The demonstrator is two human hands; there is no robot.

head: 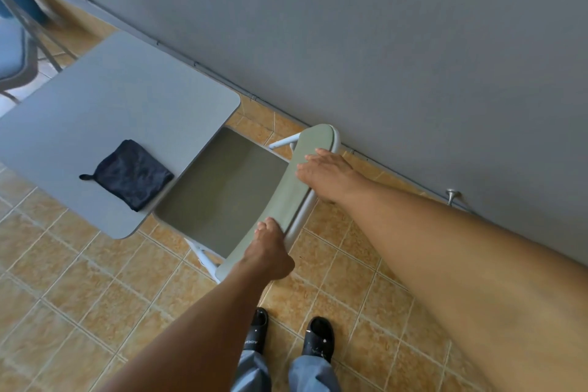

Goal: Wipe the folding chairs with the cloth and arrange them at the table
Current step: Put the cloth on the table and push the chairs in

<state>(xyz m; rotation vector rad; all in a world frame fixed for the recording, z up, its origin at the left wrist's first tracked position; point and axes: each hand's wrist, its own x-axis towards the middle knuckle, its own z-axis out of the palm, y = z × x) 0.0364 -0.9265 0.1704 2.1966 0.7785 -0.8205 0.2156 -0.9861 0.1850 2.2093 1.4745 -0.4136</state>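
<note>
A grey-green folding chair (222, 188) stands unfolded with its seat partly tucked under the end of a grey table (127, 99). My left hand (270, 251) grips the near end of the chair's backrest (292, 188). My right hand (327, 172) rests over the far end of the same backrest, fingers curled on its top edge. A dark folded cloth (130, 175) lies on the table near the chair, with neither hand touching it.
A grey wall (381, 41) runs close behind the chair on the right, with a metal door stop (453, 196) at its base. Orange tiled floor (79, 296) lies all around. My feet in black slippers (318, 337) stand behind the chair. A blue object and metal legs (19, 9) sit at the far left.
</note>
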